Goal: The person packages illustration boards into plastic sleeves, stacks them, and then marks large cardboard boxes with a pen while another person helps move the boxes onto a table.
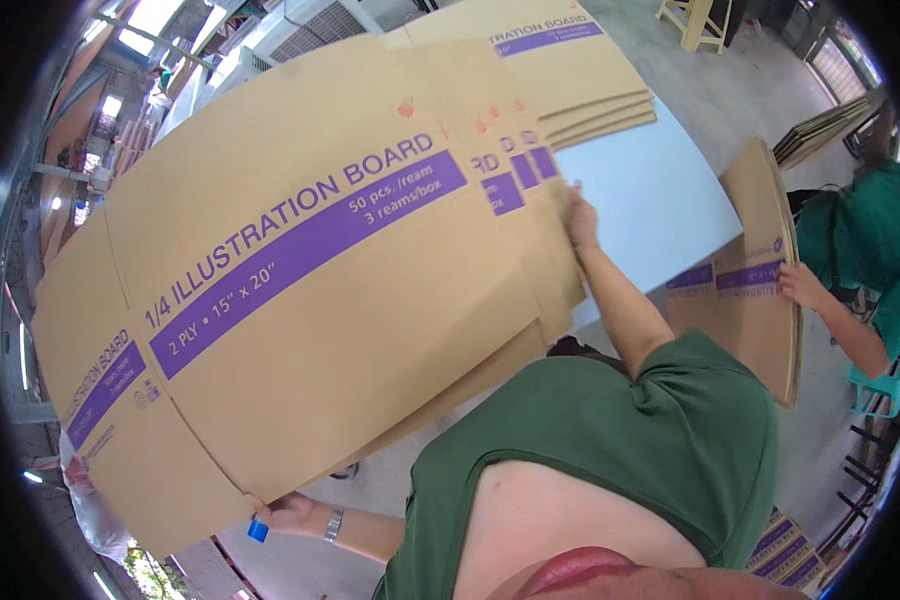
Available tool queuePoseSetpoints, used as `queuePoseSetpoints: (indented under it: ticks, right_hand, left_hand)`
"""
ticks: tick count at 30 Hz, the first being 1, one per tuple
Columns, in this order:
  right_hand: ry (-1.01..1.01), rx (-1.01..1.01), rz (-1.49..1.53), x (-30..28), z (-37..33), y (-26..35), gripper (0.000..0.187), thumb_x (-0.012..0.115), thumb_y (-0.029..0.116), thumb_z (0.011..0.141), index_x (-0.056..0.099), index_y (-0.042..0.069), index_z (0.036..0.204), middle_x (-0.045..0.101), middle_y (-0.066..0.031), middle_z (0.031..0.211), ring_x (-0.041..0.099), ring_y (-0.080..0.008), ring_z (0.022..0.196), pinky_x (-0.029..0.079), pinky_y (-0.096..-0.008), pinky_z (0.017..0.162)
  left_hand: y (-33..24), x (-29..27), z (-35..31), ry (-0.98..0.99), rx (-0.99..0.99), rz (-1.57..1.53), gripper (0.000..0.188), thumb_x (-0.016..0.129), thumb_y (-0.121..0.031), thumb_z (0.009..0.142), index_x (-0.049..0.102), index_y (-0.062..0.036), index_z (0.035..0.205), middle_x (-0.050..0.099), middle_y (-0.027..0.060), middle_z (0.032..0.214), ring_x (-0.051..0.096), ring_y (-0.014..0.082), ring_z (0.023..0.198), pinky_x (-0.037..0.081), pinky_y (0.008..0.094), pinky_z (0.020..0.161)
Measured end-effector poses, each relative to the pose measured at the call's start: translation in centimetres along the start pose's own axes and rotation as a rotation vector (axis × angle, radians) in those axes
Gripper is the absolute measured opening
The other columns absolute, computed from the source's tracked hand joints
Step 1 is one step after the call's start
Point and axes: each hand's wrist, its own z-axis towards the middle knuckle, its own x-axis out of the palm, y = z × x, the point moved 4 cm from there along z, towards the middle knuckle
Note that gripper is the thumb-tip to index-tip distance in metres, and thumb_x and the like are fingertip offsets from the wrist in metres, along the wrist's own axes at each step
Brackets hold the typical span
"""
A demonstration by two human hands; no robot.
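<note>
A large flattened cardboard box [370,300], brown with purple printed bands, spans the left and middle of the view. Another cardboard layer shows beneath its near edge. My left hand [288,513], with a metal watch on the wrist, is closed on the near left edge; a small blue object [258,530] sticks out by its fingers, its kind unclear. At the right end, my right hand [581,218] grips the box's edge, its fingers partly hidden. Just beyond that hand, several flattened boxes [600,75] lie stacked on a light blue tabletop [660,200].
To the right, a co-worker in green [855,235] has a hand [802,285] on upright flattened boxes [735,340]. More cardboard sheets [830,128] lean behind. A teal stool [880,390], a wooden stool [692,22] and a purple-banded stack [785,555] stand around the floor.
</note>
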Motion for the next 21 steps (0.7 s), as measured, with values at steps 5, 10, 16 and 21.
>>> queuePoseSetpoints:
  ticks: [5, 10, 16, 21]
  right_hand:
    - [0.189, 0.027, 0.246, 10.8, 1.0, 4.0, 0.044, 0.060, 0.037, 0.090, 0.065, -0.004, 0.102, 0.065, -0.0027, 0.086, 0.055, -0.0108, 0.083, 0.044, -0.0251, 0.078]
    - [0.443, -0.041, 0.482, 16.0, -5.0, 12.9, 0.045, 0.067, 0.038, 0.082, 0.065, -0.002, 0.104, 0.066, -0.0043, 0.083, 0.058, -0.0131, 0.078, 0.047, -0.0276, 0.073]
    - [0.174, -0.374, -0.278, 7.5, -9.1, 24.1, 0.057, 0.068, 0.056, 0.073, 0.068, 0.003, 0.097, 0.068, -0.0195, 0.093, 0.064, -0.0352, 0.089, 0.049, -0.0392, 0.081]
    - [-0.066, -0.558, -0.901, -4.5, -21.5, 27.2, 0.062, 0.063, 0.065, 0.075, 0.068, 0.009, 0.100, 0.060, -0.0179, 0.106, 0.058, -0.0331, 0.103, 0.048, -0.0409, 0.088]
  left_hand:
    - [0.1, 2.7, -0.4, -0.029, 0.042, -0.116, 0.034, 0.066, -0.012, 0.083, 0.058, 0.0052, 0.111, 0.060, 0.0145, 0.114, 0.057, 0.0240, 0.105, 0.046, 0.0368, 0.093]
    - [0.5, -0.2, 11.4, 0.150, -0.039, 0.029, 0.027, 0.068, -0.013, 0.081, 0.060, 0.0007, 0.104, 0.065, 0.0115, 0.100, 0.062, 0.0232, 0.091, 0.052, 0.0371, 0.082]
    - [12.2, -5.9, 12.9, 0.115, -0.376, 0.010, 0.022, 0.057, -0.016, 0.089, 0.061, 0.0013, 0.102, 0.065, 0.0127, 0.102, 0.063, 0.0253, 0.092, 0.053, 0.0373, 0.083]
    - [25.9, -16.4, 4.8, 0.251, -0.900, -0.035, 0.026, 0.055, -0.017, 0.089, 0.060, 0.0010, 0.106, 0.065, 0.0127, 0.107, 0.061, 0.0276, 0.098, 0.051, 0.0415, 0.087]
